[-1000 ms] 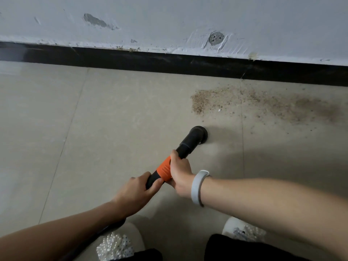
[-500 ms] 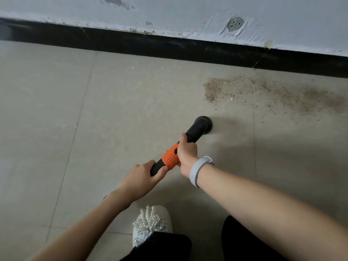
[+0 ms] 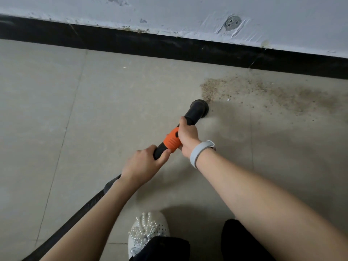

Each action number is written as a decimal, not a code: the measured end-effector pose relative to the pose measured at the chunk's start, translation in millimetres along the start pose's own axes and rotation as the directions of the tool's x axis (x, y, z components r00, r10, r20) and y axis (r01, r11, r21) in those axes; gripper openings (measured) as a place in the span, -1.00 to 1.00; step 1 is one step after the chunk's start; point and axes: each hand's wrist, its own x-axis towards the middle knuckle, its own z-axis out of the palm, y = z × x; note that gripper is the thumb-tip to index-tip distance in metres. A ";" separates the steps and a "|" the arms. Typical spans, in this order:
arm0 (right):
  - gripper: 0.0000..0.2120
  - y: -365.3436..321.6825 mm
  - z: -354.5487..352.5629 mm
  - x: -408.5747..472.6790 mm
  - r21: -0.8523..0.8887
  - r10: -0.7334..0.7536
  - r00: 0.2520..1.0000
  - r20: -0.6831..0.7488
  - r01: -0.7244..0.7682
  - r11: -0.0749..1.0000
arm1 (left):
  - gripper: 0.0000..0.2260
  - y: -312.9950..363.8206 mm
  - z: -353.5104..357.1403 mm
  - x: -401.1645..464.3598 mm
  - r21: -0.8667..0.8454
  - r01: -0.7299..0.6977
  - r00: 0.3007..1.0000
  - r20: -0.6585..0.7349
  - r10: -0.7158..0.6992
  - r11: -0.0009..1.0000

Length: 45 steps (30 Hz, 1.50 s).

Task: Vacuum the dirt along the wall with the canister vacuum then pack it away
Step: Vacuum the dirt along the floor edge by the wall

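Observation:
A band of brown dirt (image 3: 263, 93) lies on the beige floor tiles close to the black skirting board (image 3: 169, 46). The black round vacuum nozzle (image 3: 199, 109) touches the floor at the dirt's left end. My right hand (image 3: 187, 136) grips the wand just above its orange collar (image 3: 171, 141). My left hand (image 3: 143, 163) grips the black wand lower down, behind the collar. The black ribbed hose (image 3: 75, 213) runs from under my left forearm toward the lower left corner. The canister itself is out of view.
The white wall (image 3: 188, 14) above the skirting is chipped and has a round patched hole (image 3: 232, 22). My white pearl-trimmed shoe (image 3: 147, 228) and dark trouser legs (image 3: 241, 242) sit at the bottom. Bare tiles spread to the left.
The nozzle has moved forward and to the right, from bare tile up to the left end of the dirt. Both hands kept their grip. The camera has shifted, showing more floor and my shoe.

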 end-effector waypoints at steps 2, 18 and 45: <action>-0.65 -3.8 -25.4 14.4 0.083 0.016 0.999 -0.049 -0.012 0.996 | -0.58 22.0 8.7 11.5 0.049 -0.065 0.997 0.044 0.063 0.997; -0.69 -25.9 -106.3 46.4 0.333 0.070 0.975 -0.211 0.004 0.943 | -0.57 78.9 42.3 39.5 0.208 -0.263 0.964 0.088 0.250 0.942; -0.70 -49.1 -101.3 77.1 0.306 0.016 0.987 -0.158 0.033 0.951 | -0.56 90.2 43.4 70.3 0.232 -0.227 0.973 0.013 0.230 0.946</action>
